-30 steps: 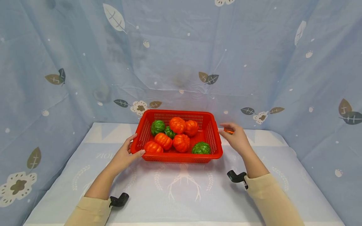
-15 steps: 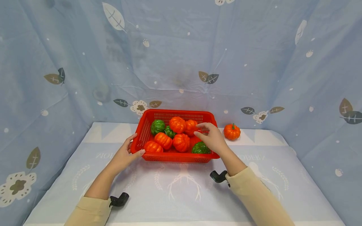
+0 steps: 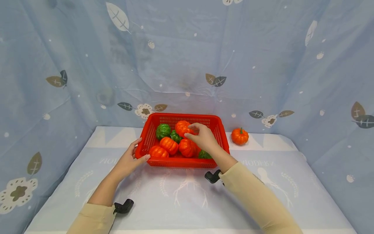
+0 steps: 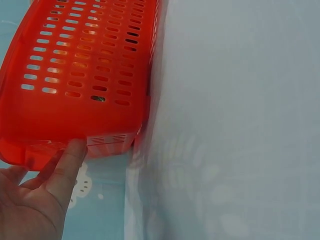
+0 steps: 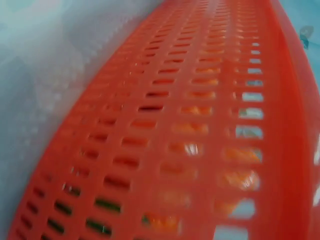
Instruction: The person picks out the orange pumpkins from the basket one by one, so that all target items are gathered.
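And there goes the right hand [image 3: 204, 139]: a second ago it is around the lone orange pumpkin [image 3: 240, 136], and now it is across at the basket, coming in from 4 o'clock. That lone pumpkin stands upright on the tablecloth [image 3: 187, 201] at 3 o'clock, just beside the red basket [image 3: 181, 162] and in nobody's grip.

Now the fingers bend and the thumb stands apart, a modest gap between them, right by the 12 o'clock pumpkin [image 3: 181, 127]. Touching or just short? Can't tell, and the right wrist view offers only blurred basket wall.

The left hand [image 3: 128, 162] hasn't budged, gripping the basket's rim at 8 o'clock. Inside, a green pumpkin [image 3: 163, 131] sits at 10, another green one [image 3: 204, 155] at 4, partly behind the wrist. So it looks like one pumpkin dealt with, attention back on those inside, and the basket held steady.
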